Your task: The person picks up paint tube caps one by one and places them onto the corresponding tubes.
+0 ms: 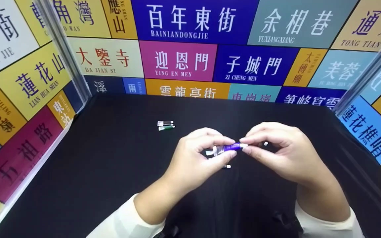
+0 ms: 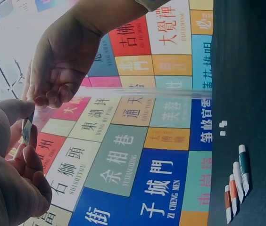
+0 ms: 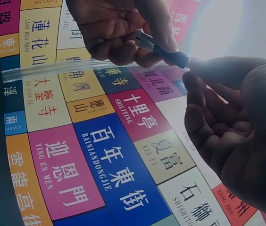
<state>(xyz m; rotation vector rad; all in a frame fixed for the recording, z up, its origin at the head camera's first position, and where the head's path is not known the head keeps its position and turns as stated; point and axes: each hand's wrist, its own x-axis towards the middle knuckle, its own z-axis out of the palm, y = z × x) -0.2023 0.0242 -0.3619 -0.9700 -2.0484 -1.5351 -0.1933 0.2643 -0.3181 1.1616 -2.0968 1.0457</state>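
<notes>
Held between both hands over the black table is a small paint tube (image 1: 232,147), purple with a clear-silver crimped end. My left hand (image 1: 193,152) pinches its body between thumb and fingers, the crimped end pointing left. At the right end, the thumb and fingertips of my right hand (image 1: 283,152) pinch the small white cap (image 1: 243,145). The right wrist view shows the same tube (image 3: 170,55) dark against the light, with the right fingertips at its tip. Most of the tube is covered by fingers in the left wrist view.
Dark brown and green tubes (image 1: 166,125) lie together on the black cloth at the back left. Several tubes (image 2: 234,188), including green, white and orange-red ones, lie side by side beyond the hands. Near them are small white caps (image 2: 223,124). Sign-printed panels (image 1: 177,62) wall the table.
</notes>
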